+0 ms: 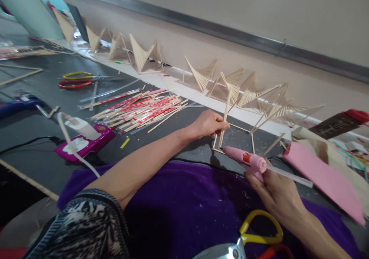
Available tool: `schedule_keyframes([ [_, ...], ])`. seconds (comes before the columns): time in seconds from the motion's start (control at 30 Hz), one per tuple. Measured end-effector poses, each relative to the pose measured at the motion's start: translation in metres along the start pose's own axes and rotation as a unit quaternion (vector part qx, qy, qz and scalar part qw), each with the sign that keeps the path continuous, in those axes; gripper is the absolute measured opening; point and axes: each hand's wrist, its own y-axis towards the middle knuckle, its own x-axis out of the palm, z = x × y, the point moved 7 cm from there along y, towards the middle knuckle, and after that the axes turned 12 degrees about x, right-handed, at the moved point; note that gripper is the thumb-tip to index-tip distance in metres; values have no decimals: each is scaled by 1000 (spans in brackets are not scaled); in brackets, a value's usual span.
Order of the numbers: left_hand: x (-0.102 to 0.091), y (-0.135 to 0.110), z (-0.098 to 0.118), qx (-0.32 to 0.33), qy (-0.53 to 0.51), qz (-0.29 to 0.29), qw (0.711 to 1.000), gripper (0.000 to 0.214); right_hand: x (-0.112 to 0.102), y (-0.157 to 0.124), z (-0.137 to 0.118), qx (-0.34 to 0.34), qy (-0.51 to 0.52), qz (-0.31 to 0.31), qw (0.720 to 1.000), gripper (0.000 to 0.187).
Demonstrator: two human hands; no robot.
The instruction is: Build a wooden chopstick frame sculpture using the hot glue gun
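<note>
My left hand (pixel 211 123) pinches wooden sticks (pixel 227 105) that stand nearly upright over a corner of a small stick frame (pixel 251 141). In my right hand (pixel 273 190) is a pink hot glue gun (pixel 245 160), with a clear glue stick (pixel 291 176) poking out of its back. The gun's nozzle is at the foot of the sticks, near the frame's front corner; whether it touches them I cannot tell. Scissors with yellow and red handles (pixel 261 228) lie on the purple cloth (pixel 178 197) close to me.
A pile of wrapped chopsticks (pixel 144 107) lies left of centre. Behind it are more scissors (pixel 77 80). A magenta power strip (pixel 86 143) with a white plug and cable sits at left. Several twisted stick models (pixel 144 55) line the wall. Pink sheet (pixel 323 178) lies right.
</note>
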Motion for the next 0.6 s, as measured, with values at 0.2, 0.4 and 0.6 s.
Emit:
schedule_keyframes([
  [0.2,0,0,-1,-6,9,-1,1000,30,3,-2,1,-6,-24,5,1000,24],
  [0.4,0,0,0,-2,5,1,1000,30,3,-2,2,-8,-4,11,1000,25],
  [0.6,-1,0,-2,-4,5,7,1000,29,0,0,-4,-10,26,1,1000,18],
])
